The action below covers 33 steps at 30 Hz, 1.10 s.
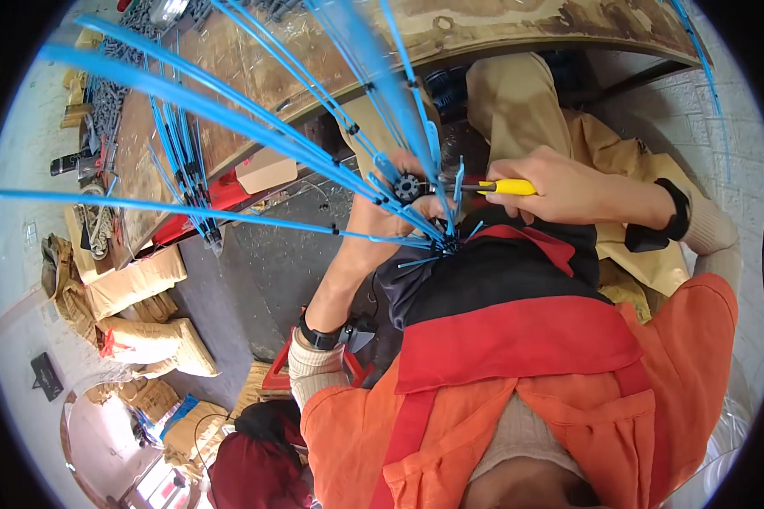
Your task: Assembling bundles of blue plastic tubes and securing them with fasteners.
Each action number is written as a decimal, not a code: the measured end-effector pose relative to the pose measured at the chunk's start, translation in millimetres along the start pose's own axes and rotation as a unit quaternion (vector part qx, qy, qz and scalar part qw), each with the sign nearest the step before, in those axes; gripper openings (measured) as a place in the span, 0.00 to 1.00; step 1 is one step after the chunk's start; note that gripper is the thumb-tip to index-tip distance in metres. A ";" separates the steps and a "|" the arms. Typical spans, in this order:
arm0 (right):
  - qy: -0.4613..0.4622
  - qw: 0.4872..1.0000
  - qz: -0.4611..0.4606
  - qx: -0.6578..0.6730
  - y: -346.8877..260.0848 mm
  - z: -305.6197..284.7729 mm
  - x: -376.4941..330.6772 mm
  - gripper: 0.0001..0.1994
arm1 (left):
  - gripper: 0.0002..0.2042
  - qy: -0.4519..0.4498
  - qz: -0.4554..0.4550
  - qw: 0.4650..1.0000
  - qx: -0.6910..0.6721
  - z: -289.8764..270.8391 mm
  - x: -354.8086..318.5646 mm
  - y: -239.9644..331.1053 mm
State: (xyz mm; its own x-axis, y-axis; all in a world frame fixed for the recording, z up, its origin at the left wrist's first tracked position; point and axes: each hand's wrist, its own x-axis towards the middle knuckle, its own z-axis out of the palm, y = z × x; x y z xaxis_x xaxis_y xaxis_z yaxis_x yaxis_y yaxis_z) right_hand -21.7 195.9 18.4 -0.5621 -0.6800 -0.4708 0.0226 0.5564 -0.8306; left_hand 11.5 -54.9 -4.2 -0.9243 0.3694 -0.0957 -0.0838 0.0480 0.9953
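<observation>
In front of my lap, my left hand (384, 212) is closed around an umbrella frame (255, 127) near its round black hub (408, 187). Long blue ribs with black joints fan from there up and to the left, some blurred. Shorter blue rib ends gather in a cluster (446, 241) just below the hand. From the right, my right hand (545, 182) grips pliers (514, 187) with yellow handles. Their dark metal end points left at the ribs beside the hub; whether it touches them I cannot tell. Ribs partly hide my left fingers.
A wooden workbench (255, 81) runs across the far side, with a heap of grey parts (106, 114) at its left. A bundle of blue ribs (182, 157) hangs at its edge. Brown sacks (157, 343) lie on the left floor, and a red stool (280, 373) stands behind my left arm.
</observation>
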 end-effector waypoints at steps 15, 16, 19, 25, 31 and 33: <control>0.097 0.982 -0.057 -0.155 -26.3 8.4 -17.8 0.14 | 0.13 0.005 -0.034 0.999 -0.031 4.5 -7.3 -5.6; 0.086 0.982 -0.052 -0.162 -23.5 4.4 -18.3 0.14 | 0.13 -0.008 -0.003 1.000 -0.006 0.7 -4.5 -10.6; 0.055 0.982 -0.047 -0.172 -33.3 -10.1 -16.2 0.13 | 0.14 -0.026 0.050 0.997 0.049 -5.8 -4.6 -13.5; 0.023 0.881 -0.166 -0.442 -65.3 -39.3 -13.8 0.14 | 0.16 0.007 -0.020 0.998 -0.054 3.5 -15.3 3.2; 0.136 0.980 -0.046 0.137 -18.1 -27.1 35.3 0.10 | 0.13 0.110 0.058 0.992 0.038 -91.5 -11.3 58.6; 0.142 0.981 -0.045 0.123 -9.3 -27.7 37.8 0.10 | 0.16 0.193 -0.012 0.970 0.146 -151.4 4.7 80.7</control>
State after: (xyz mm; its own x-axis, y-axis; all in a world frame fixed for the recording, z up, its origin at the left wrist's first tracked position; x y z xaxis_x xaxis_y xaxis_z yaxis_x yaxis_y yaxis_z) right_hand -66.1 178.3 16.5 -0.7782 -0.5412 -0.3186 0.1410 0.3438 -0.9284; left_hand -56.0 -189.8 77.7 -0.9987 -0.0080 -0.0509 -0.0506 0.3346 0.9410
